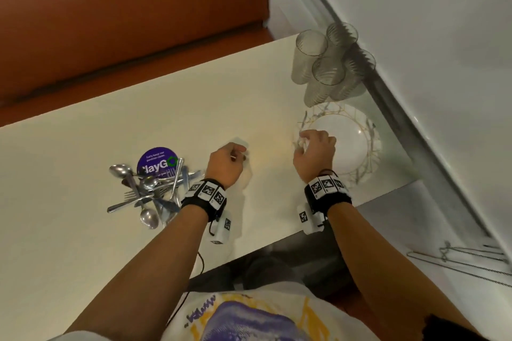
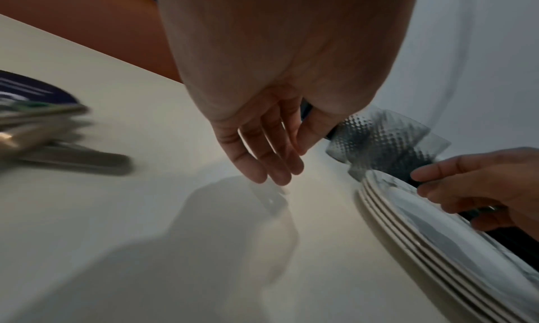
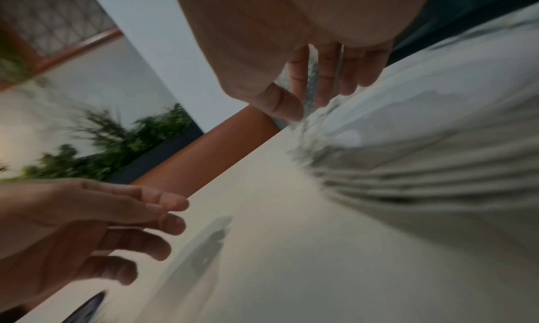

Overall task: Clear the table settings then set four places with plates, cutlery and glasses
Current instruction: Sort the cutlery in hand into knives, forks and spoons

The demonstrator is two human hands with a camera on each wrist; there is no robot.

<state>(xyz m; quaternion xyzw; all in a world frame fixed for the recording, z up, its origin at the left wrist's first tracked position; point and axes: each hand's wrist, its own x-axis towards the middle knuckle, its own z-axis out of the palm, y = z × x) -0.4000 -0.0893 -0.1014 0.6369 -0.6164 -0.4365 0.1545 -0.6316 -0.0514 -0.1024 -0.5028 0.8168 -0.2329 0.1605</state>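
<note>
— Where's the left hand (image 1: 225,165)?

— Over the cream tabletop (image 1: 83,230), between the cutlery and the plates. In the left wrist view its fingers (image 2: 256,159) hang loosely, slightly apart, tips pointing down at the tabletop, holding nothing.

— And the right hand (image 1: 314,151)?

— At the near-left rim of the stack of plates (image 1: 349,144). Its fingers (image 3: 326,79) point down over the rim, a little apart, thumb alongside. The blur hides whether they touch the top plate or pinch it; I cannot tell.

— The cutlery?

— A loose pile of cutlery (image 1: 151,188), spoons, forks and knives crossed over one another, just left of the left-hand fingers, lying partly on a round purple sticker (image 1: 156,160).

— Glasses?

— Four ribbed glasses (image 1: 329,63) stand clustered just beyond the plates, past the right-hand fingers, against the grey wall (image 1: 443,36).

— Anything else?

— An orange-brown bench seat (image 1: 124,8) runs along the far edge of the tabletop.
</note>
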